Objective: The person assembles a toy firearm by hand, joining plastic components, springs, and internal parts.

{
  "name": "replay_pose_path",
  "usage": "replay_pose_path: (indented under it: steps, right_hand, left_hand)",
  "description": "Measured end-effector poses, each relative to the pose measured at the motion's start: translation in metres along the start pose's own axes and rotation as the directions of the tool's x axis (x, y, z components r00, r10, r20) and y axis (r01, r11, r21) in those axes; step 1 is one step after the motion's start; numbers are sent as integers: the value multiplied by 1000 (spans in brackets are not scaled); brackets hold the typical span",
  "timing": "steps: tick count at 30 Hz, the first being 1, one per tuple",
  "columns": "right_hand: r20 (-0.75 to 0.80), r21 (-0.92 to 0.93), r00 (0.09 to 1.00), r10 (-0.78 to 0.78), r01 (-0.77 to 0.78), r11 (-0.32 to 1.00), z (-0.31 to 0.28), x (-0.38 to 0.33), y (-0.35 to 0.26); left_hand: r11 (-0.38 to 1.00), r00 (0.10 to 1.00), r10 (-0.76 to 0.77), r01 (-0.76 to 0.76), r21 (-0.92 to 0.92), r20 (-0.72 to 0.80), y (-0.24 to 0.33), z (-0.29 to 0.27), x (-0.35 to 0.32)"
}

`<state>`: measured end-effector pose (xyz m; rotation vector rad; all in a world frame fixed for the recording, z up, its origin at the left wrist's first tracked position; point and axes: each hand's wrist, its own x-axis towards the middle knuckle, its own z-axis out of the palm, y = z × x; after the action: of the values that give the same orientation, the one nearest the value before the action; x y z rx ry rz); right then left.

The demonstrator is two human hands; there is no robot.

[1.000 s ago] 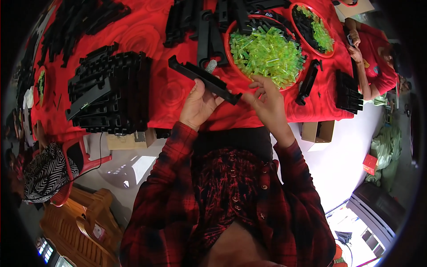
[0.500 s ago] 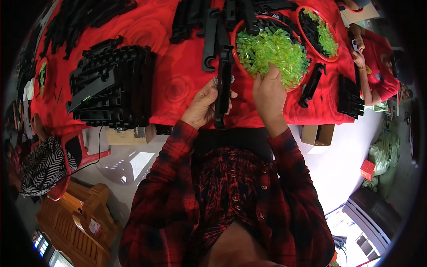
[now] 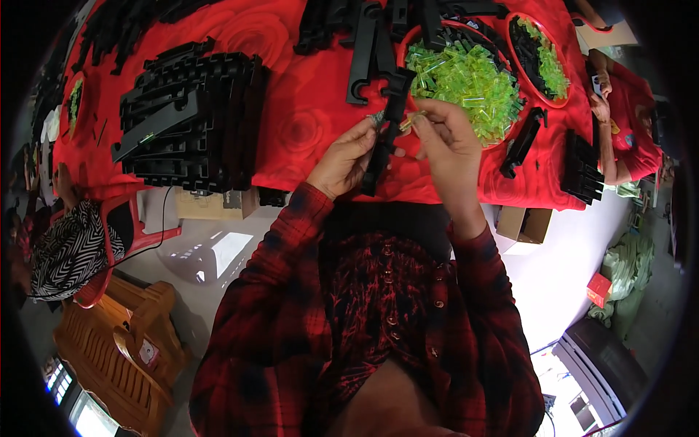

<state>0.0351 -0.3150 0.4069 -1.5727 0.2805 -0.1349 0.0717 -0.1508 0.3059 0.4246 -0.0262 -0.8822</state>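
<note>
My left hand (image 3: pixel 346 159) grips a long black plastic strip (image 3: pixel 378 149) with notched ends, held slanting above the table's near edge. A small silvery thing shows by its fingertips, too small to name. Close to the strip's right side, my right hand (image 3: pixel 453 146) pinches a small translucent yellow-green plastic piece (image 3: pixel 408 122) between thumb and forefinger. Whether the piece touches the strip I cannot tell. Just beyond that hand, many like pieces (image 3: pixel 466 84) lie heaped in a red bowl (image 3: pixel 408 42), with black parts at its far side.
A tall stack of black strips (image 3: pixel 218 124) stands at the left on the red tablecloth (image 3: pixel 295 135). More strips (image 3: pixel 364 51) lie ahead. Another red bowl (image 3: pixel 515 54) and a short black part (image 3: pixel 523 146) are at the right. A person in red (image 3: pixel 633 124) is beyond the right edge.
My right hand has left the heap in the bowl and come left to the strip with a yellow-green piece. The strip in my left hand now leans more. The view has shifted slightly.
</note>
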Motion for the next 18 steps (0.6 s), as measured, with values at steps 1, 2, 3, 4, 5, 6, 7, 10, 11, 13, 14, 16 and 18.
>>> replay_pose_path:
  steps: [1, 2, 3, 4, 5, 6, 7, 10, 11, 13, 14, 16, 18]
  right_hand:
    - [0, -97, 1000, -31, 31, 995, 4, 1, 4]
    - [2, -193, 998, -62, 61, 979, 7, 1, 9]
    - [4, -191, 998, -61, 61, 980, 9, 2, 15]
    - [-4, -315, 984, -178, 167, 934, 11, 3, 22]
    - [2, -433, 956, -292, 264, 862, 13, 4, 26]
    - [4, -431, 957, -289, 263, 863, 14, 4, 24]
    - [53, -510, 932, -359, 334, 792, 14, 4, 19]
    - [121, -586, 873, -473, 448, 675, 14, 6, 21]
    - [135, -591, 841, -524, 493, 639, 14, 8, 23]
    - [125, -608, 834, -538, 492, 622, 15, 8, 26]
    - [114, -627, 825, -553, 492, 605, 16, 8, 27]
    - [118, -638, 822, -557, 492, 592, 17, 9, 35]
    - [121, -649, 820, -559, 492, 580, 17, 8, 38]
  left_hand:
    - [998, 998, 34, -32, 52, -47, -1, 3, 0]
    - [998, 998, 33, -31, 53, -47, -5, -1, 2]
    - [998, 994, 54, -53, 18, -96, -9, -5, 3]
    - [997, 987, 73, -76, -16, -144, -11, -9, 4]
    - [997, 986, 74, -77, -15, -146, -12, -14, 4]
    - [998, 991, 50, -54, -28, -125, -11, -14, 4]
    - [999, 994, 26, -30, -40, -103, -10, -14, 4]
    - [996, 998, 52, -54, -70, -20, -8, -11, 5]
    - [996, 998, 51, -52, -70, -20, -8, -10, 5]
    - [997, 995, 68, -72, -43, -75, -9, -10, 5]
    - [996, 995, 68, -72, -43, -78, -10, -11, 5]
    - [996, 991, 83, -86, -27, -100, -11, -14, 6]
    - [997, 993, 65, -69, -33, -97, -10, -14, 6]
